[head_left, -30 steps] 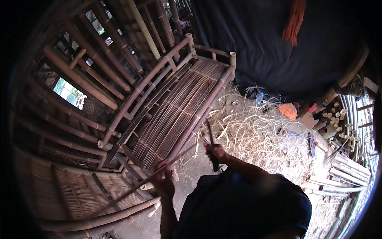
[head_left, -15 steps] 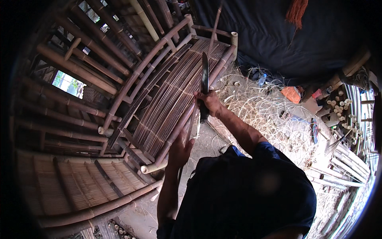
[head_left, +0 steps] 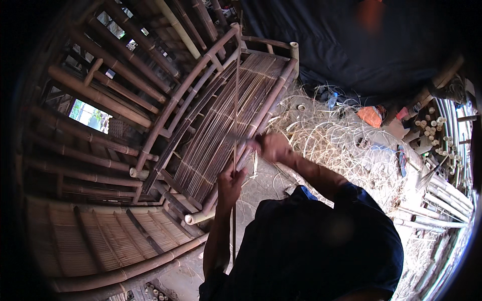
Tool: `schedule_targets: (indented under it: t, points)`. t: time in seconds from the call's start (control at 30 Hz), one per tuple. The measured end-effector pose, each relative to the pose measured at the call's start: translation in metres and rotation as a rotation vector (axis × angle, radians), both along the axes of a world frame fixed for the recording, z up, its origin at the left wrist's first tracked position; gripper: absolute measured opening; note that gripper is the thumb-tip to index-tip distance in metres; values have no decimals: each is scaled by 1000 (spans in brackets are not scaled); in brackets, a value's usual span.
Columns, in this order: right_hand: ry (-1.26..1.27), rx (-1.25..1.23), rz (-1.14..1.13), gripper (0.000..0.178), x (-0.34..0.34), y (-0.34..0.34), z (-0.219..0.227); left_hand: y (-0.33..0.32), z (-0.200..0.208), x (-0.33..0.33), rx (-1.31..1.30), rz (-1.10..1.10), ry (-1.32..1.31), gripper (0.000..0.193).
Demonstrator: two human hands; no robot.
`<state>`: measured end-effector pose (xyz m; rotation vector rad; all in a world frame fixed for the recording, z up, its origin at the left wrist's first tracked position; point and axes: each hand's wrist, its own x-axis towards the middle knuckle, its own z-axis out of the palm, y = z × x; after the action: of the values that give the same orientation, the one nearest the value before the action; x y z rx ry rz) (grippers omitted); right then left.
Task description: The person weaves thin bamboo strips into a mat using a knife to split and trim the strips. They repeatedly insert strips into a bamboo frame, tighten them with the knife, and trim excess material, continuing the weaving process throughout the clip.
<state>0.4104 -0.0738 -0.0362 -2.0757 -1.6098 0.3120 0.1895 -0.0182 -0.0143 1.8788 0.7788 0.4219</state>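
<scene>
Head camera: worn up on the head, left one of two, looking down.
Left fingers (head_left: 227, 175) and right fingers (head_left: 259, 143): seen from above, close, near the middle.
Dark shirt (head_left: 306, 241): right below, seen from over the top.
Black cloth (head_left: 326, 55): farther off, up ahead.
Bamboo pole (head_left: 130, 268): bent by the very wide, round view.

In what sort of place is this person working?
Probably a rustic bamboo workshop: a slatted bamboo bench, thin, pale, curled shavings strewn about, and a stack of cut bamboo pieces suggest it.
</scene>
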Motion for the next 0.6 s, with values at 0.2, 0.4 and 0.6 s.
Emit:
schedule_targets:
  t: [0.2,0.4,0.6]
  points:
    - [-88,163,90,70,12,8,0,-11,-6,-26,3,25,-242,53]
    - [60,-160,-174,67,37,26,24,-36,11,-56,195,5,79,58]
    - [-124,41,51,81,50,28,-5,-41,11,-72,173,19,105,49]
